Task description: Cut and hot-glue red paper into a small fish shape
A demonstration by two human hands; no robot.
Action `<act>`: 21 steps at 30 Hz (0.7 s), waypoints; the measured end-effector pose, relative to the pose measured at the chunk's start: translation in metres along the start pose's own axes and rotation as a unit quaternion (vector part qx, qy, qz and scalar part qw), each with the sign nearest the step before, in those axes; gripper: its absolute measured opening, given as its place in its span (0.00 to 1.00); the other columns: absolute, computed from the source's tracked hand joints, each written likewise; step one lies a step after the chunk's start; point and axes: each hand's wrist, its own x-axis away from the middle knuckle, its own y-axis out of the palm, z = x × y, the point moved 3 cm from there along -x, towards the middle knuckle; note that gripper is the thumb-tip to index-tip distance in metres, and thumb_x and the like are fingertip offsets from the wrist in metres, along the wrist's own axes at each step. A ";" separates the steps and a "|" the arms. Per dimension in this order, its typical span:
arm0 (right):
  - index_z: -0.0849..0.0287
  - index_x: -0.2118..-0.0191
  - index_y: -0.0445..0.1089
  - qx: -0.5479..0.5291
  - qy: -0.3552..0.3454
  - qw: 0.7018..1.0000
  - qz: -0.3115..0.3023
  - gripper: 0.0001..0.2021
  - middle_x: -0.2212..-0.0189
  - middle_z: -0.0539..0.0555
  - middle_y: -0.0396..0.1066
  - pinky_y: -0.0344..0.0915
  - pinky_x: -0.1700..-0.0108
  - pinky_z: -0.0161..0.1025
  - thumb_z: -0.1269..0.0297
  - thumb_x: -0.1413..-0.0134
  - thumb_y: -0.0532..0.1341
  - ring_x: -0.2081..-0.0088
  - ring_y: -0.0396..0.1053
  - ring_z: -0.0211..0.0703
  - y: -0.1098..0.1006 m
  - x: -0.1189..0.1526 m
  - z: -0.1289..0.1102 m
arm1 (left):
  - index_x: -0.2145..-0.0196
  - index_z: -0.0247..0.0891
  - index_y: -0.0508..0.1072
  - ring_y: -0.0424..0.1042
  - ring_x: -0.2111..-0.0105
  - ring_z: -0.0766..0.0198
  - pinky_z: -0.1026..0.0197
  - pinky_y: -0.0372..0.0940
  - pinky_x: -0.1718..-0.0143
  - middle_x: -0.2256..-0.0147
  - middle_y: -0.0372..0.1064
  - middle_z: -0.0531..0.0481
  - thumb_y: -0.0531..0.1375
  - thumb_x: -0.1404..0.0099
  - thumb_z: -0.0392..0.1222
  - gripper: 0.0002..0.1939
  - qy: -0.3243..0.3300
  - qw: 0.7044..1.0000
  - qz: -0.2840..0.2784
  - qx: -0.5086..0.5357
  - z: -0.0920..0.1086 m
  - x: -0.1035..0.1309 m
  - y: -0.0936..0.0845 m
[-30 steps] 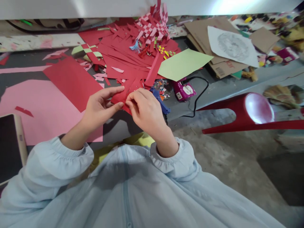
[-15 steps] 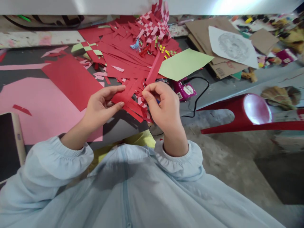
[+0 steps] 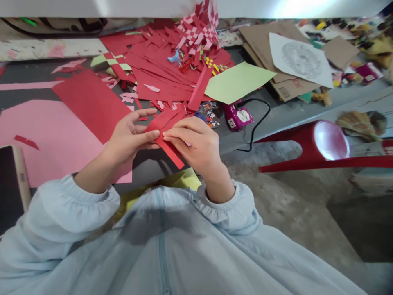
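A red paper piece cut into strips (image 3: 172, 155) is held up over the grey table. My left hand (image 3: 125, 135) pinches its left side between thumb and fingers, the index finger stretched out above. On the right, my right hand (image 3: 196, 141) has its thumb and fingertips closed on the strips near the middle of the piece, close to my left thumb. My right fingers hide part of the strips. Behind the hands spreads a pile of red paper (image 3: 159, 78), with pink-and-red woven paper (image 3: 190, 35) on top.
Left lie a red sheet (image 3: 92, 102), a pink sheet (image 3: 52, 139) and a dark-screened device (image 3: 10, 188). Right are a light green paper (image 3: 239, 82), a purple box (image 3: 241, 118) with a black cable, cardboard (image 3: 282, 88), a printed drawing (image 3: 301, 59) and a red stool (image 3: 307, 141).
My right hand has moved left and slightly down, onto the middle of the red piece. My left hand keeps its grip, and the small beads behind are now more visible.
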 end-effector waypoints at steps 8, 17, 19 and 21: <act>0.53 0.64 0.74 -0.008 -0.088 0.996 -0.005 0.09 0.66 0.51 0.77 0.69 0.58 0.41 0.73 0.36 0.59 0.64 0.72 0.40 -0.006 0.000 0.003 | 0.44 0.37 0.68 0.76 0.77 0.68 0.68 0.75 0.71 0.73 0.76 0.55 0.72 0.48 0.35 0.33 -0.069 0.995 0.027 0.067 0.010 0.004 0.005; 0.55 0.64 0.76 -0.005 -0.023 1.000 0.013 0.06 0.67 0.52 0.77 0.71 0.59 0.42 0.67 0.37 0.62 0.64 0.73 0.41 -0.009 -0.001 0.004 | 0.47 0.37 0.69 0.76 0.77 0.68 0.67 0.75 0.71 0.72 0.77 0.53 0.71 0.46 0.37 0.30 -0.045 0.997 0.038 0.044 0.009 0.005 0.008; 0.54 0.64 0.77 -0.006 -0.042 0.999 0.017 0.06 0.67 0.52 0.77 0.70 0.59 0.42 0.68 0.37 0.62 0.64 0.72 0.41 -0.007 -0.001 0.004 | 0.46 0.37 0.69 0.77 0.77 0.67 0.67 0.75 0.71 0.72 0.77 0.53 0.72 0.46 0.38 0.31 -0.046 0.998 0.030 0.039 0.008 0.006 0.008; 0.53 0.64 0.77 -0.003 -0.051 0.999 0.009 0.07 0.67 0.51 0.77 0.70 0.59 0.42 0.68 0.36 0.61 0.65 0.72 0.40 -0.005 -0.001 0.004 | 0.46 0.37 0.69 0.77 0.76 0.67 0.68 0.75 0.71 0.72 0.76 0.53 0.72 0.47 0.38 0.31 -0.050 0.998 0.022 0.038 0.006 0.005 0.007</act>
